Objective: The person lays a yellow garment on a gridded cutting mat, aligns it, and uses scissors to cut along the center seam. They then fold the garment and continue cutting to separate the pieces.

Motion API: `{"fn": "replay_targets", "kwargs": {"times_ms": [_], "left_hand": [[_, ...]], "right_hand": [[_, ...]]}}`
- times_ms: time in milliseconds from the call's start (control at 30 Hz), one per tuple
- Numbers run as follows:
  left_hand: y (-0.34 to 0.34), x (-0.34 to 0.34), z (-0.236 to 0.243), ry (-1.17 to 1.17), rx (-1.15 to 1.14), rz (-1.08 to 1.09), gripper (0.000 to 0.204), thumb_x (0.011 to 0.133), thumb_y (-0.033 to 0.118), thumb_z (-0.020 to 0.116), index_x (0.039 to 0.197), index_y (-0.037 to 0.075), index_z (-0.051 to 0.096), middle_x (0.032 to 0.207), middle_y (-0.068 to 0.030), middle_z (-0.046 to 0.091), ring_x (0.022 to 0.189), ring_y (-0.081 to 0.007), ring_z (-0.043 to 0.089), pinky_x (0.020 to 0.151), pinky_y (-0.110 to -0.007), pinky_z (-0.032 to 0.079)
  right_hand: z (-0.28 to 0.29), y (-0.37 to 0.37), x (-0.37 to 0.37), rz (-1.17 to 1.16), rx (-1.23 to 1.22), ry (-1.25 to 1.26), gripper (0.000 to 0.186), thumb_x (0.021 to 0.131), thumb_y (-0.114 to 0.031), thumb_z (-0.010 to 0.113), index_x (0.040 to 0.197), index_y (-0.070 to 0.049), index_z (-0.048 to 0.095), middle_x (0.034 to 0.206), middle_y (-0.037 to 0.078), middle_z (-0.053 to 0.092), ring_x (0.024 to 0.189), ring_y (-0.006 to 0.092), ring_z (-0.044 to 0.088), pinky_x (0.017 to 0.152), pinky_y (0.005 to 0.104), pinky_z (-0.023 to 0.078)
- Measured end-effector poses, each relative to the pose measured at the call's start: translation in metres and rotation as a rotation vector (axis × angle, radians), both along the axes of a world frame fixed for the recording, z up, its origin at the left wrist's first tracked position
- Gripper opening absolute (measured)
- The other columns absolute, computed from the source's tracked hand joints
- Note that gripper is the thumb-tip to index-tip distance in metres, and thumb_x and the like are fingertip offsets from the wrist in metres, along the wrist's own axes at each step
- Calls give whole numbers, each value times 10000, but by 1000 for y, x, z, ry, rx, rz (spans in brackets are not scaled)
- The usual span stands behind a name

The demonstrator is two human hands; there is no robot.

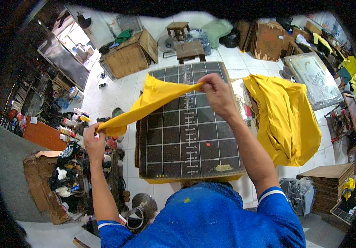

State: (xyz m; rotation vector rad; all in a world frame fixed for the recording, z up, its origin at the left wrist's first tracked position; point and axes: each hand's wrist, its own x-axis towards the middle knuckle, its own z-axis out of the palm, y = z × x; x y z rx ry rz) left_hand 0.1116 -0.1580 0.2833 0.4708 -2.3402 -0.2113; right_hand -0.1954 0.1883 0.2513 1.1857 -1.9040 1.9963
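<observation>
A piece of yellow fabric (145, 101) is stretched between my two hands above a dark board (167, 140) with white grid lines and a marked scale down its middle. My left hand (94, 138) grips the cloth's lower left end, out past the board's left edge. Farther forward, my right hand (218, 96) pinches the other end over the board's right side. Part of the cloth hangs loose between them, and its far corner stands up at the back. Right of the board lies a heap of yellow fabric (285, 120). A small orange-red patch (207, 144) shows on the grid.
Crowded bottles and containers (72, 130) stand close on the left. A round metal stool (144, 205) is near my left side. Stacked brown sheets (327, 184) sit at the right. Beyond the board are a wooden stool (190, 50), a fan (166, 44) and a wooden box (126, 58).
</observation>
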Motion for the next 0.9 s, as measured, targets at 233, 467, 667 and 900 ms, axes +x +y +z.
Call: {"fn": "replay_targets", "kwargs": {"times_ms": [233, 467, 667, 900], "left_hand": [[13, 25, 4, 150, 732, -421, 404, 793, -151, 590, 1147, 24, 676, 955, 32, 608, 852, -68, 579, 791, -233, 489], [11, 17, 20, -142, 429, -495, 387, 781, -129, 640, 1126, 34, 703, 931, -3, 615, 793, -95, 576, 720, -244, 463], [-1, -2, 58, -207, 207, -390, 357, 753, -74, 634, 1090, 12, 718, 957, -151, 687, 848, -322, 673, 777, -384, 529], [-18, -30, 87, -147, 148, -166, 341, 777, -56, 636, 1079, 25, 771, 891, -129, 678, 856, -264, 670, 748, -369, 515]], "right_hand": [[79, 57, 46, -154, 377, 396, 228, 923, -115, 739, 1104, -33, 628, 993, 137, 685, 902, 288, 696, 831, 377, 562], [109, 74, 58, -358, 611, 804, 257, 837, -44, 765, 1050, -35, 621, 977, 134, 612, 932, 349, 623, 821, 444, 524], [138, 64, 39, -513, 244, 484, 183, 900, 55, 646, 1063, -27, 641, 991, 124, 668, 744, 249, 657, 648, 329, 545], [167, 82, 30, 17, -424, -449, 183, 1103, -152, 522, 1231, -23, 541, 1316, 247, 672, 485, 13, 526, 393, 155, 416]]}}
